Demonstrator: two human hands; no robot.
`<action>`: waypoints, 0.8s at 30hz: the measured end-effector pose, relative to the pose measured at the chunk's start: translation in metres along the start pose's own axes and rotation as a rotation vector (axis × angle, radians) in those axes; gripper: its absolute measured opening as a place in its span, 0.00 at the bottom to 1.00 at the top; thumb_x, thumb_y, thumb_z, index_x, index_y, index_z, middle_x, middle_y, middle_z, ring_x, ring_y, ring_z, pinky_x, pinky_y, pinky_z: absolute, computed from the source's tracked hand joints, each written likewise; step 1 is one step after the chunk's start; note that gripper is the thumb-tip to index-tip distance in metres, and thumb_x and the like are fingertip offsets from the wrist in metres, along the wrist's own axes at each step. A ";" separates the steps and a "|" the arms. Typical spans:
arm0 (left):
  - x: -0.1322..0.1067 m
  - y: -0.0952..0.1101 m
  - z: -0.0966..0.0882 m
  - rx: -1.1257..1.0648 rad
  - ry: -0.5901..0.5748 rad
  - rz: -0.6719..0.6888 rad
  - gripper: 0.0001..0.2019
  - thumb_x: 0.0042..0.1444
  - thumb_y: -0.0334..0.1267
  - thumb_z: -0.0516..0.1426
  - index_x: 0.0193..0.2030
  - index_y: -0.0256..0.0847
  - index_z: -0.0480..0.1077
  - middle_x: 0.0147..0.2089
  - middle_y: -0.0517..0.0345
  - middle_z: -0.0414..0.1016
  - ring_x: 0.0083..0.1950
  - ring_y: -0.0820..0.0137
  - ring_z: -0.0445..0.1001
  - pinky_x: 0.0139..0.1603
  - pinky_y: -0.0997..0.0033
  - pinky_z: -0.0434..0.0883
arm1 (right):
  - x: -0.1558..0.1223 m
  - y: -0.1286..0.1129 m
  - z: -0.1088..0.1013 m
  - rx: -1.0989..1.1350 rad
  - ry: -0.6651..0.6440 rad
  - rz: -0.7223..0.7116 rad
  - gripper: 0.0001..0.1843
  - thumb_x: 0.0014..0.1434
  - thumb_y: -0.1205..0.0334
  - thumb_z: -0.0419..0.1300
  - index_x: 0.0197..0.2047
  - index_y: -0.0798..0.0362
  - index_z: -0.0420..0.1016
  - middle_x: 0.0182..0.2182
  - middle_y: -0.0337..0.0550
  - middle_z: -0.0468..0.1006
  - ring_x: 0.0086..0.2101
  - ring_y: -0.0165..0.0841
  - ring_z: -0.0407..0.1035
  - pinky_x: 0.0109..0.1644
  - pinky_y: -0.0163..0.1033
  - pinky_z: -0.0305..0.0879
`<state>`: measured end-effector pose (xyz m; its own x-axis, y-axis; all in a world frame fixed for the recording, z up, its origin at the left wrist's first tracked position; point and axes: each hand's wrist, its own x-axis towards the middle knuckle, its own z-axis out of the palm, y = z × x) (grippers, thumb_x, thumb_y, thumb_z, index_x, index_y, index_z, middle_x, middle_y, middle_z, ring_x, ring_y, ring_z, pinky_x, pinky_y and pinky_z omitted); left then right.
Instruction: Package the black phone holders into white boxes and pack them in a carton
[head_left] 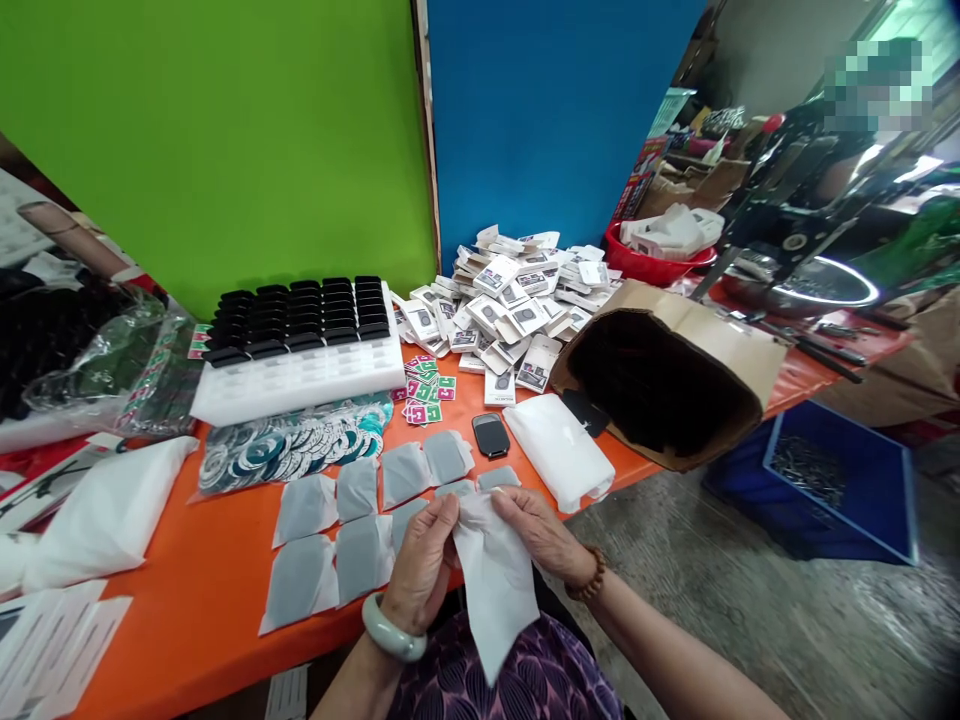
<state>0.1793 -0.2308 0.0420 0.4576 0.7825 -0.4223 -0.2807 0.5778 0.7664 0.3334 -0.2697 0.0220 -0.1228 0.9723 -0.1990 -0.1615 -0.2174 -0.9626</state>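
My left hand (422, 558) and my right hand (546, 532) pinch the upper edge of a thin white pouch (496, 590), which hangs over my lap. Whether anything is inside it cannot be made out. Several flat grey pieces in translucent white pouches (301, 575) lie in rows on the orange table (180, 600), just beyond and left of my hands. A bare black, rounded-square device (491, 437) rests past my fingers. Beside it, to the right, is a stack of white pouches (562, 450).
White trays (300, 380) hold black parts at the back left, behind a bag of round discs (300, 445). Small white boxes (510, 300) are heaped at the back. An open carton (697, 320) tilts at the right edge; a blue bin (840, 480) stands on the floor.
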 end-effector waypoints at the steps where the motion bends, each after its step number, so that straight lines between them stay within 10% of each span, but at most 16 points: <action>1: 0.001 0.001 0.000 -0.007 -0.021 -0.021 0.16 0.50 0.51 0.62 0.30 0.38 0.75 0.23 0.60 0.72 0.25 0.73 0.67 0.30 0.73 0.66 | 0.001 0.002 -0.002 0.023 -0.008 0.025 0.25 0.61 0.39 0.51 0.27 0.53 0.64 0.21 0.34 0.59 0.22 0.26 0.49 0.25 0.33 0.47; 6: 0.007 0.009 -0.012 0.480 -0.094 0.023 0.16 0.52 0.50 0.60 0.24 0.39 0.70 0.20 0.64 0.64 0.22 0.76 0.58 0.25 0.74 0.58 | 0.020 -0.008 -0.032 -0.284 -0.054 -0.052 0.24 0.63 0.43 0.50 0.24 0.52 0.62 0.22 0.35 0.60 0.23 0.27 0.53 0.27 0.34 0.51; 10: 0.010 0.022 -0.019 1.103 -0.136 0.206 0.13 0.55 0.41 0.56 0.22 0.40 0.68 0.24 0.61 0.67 0.29 0.70 0.64 0.33 0.70 0.59 | 0.058 -0.024 -0.067 -0.895 0.022 -0.253 0.11 0.59 0.58 0.59 0.43 0.54 0.70 0.42 0.47 0.70 0.40 0.37 0.65 0.45 0.40 0.61; 15: 0.013 0.028 -0.017 1.384 -0.224 0.234 0.08 0.54 0.38 0.56 0.26 0.39 0.71 0.32 0.54 0.73 0.38 0.65 0.70 0.44 0.67 0.63 | 0.108 -0.029 -0.082 -1.423 -0.141 -0.077 0.29 0.48 0.64 0.68 0.52 0.60 0.65 0.54 0.59 0.64 0.50 0.47 0.62 0.51 0.44 0.60; 24: 0.020 0.025 -0.026 1.369 -0.227 0.237 0.06 0.53 0.37 0.56 0.28 0.39 0.72 0.32 0.56 0.74 0.37 0.65 0.71 0.41 0.68 0.63 | 0.124 -0.033 -0.084 -1.236 -0.143 -0.118 0.25 0.37 0.71 0.70 0.37 0.54 0.63 0.37 0.44 0.68 0.36 0.37 0.62 0.40 0.39 0.58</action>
<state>0.1598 -0.1951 0.0402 0.6771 0.6979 -0.2335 0.6029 -0.3440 0.7199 0.4055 -0.1352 0.0135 -0.2874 0.9456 -0.1528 0.8388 0.1714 -0.5167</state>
